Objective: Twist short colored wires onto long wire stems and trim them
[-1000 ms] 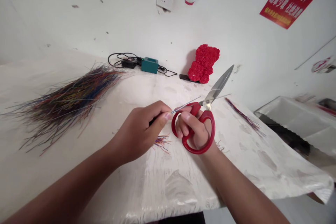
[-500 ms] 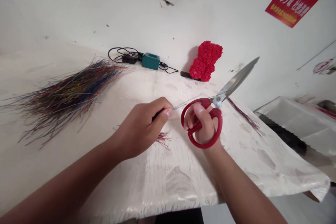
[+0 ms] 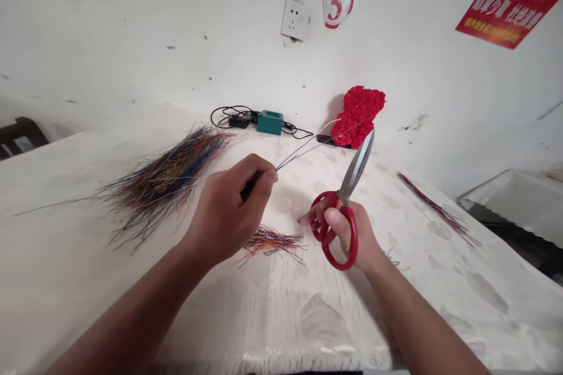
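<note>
My left hand (image 3: 235,208) is closed in a pinch on a few thin wires (image 3: 292,156), whose free ends fan out up and to the right. In my right hand (image 3: 347,231) is a pair of red-handled scissors (image 3: 354,173), my fingers through the loops. The blades look closed and point up, away from me, apart from the wires. Beneath and just right of my left hand lies a small pile of short coloured wire pieces (image 3: 277,241). A large bundle of long coloured wires (image 3: 169,173) rests on the table to the left.
By the wall sit a teal box (image 3: 270,122) with black cables and a red flower-like bundle (image 3: 360,111) beside a dark flat object (image 3: 325,139). A thin wire bundle (image 3: 433,208) lies at right on the pale tablecloth (image 3: 264,316). A dark chair (image 3: 21,136) stands far left.
The scissors have swung from pointing up-right to nearly upright and moved away from the wires. The wire ends now spread freely. The view has shifted, showing more of the short pieces.
</note>
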Motion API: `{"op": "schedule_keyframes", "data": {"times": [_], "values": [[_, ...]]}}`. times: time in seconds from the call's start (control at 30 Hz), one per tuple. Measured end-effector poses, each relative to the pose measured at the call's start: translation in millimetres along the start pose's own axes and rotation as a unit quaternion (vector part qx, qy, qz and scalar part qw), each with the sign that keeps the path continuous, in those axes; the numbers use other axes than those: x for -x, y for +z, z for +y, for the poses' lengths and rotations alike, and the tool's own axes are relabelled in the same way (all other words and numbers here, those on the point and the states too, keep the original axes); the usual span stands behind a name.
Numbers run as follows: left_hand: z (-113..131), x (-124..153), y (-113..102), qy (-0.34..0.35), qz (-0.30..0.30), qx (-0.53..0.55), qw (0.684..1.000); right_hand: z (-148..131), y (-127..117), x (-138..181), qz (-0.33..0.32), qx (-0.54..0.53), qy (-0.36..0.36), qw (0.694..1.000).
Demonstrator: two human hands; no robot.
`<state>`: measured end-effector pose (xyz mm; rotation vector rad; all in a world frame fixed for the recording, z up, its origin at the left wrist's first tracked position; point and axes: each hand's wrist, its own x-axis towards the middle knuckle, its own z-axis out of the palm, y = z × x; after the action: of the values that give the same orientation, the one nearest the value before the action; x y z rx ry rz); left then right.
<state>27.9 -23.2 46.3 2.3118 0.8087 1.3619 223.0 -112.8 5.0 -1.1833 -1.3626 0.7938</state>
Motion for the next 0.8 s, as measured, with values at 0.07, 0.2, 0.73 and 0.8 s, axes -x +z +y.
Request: {"op": "schedule_keyframes", "data": {"times": [0.07, 0.2, 0.73, 0.8], "values": [[0, 1, -3, 0.011, 0.007, -0.011, 1.0, -2, -1, 0, 0.001, 0.006, -0.008, 1.0], [-3, 3, 2, 0.025, 0.009, -0.014, 1.0, -7, -5, 0, 0.009, 0.019, -0.035, 0.999], [-13, 12, 10, 0.031, 0.041, -0.002, 0.999, 0, -9, -4, -0.011, 0.251, -0.024, 0.968], [-13, 13, 11, 0.026, 0.047, 0.008, 0.999, -1, -10, -5, 0.0, 0.273, -0.007, 0.962]]}}
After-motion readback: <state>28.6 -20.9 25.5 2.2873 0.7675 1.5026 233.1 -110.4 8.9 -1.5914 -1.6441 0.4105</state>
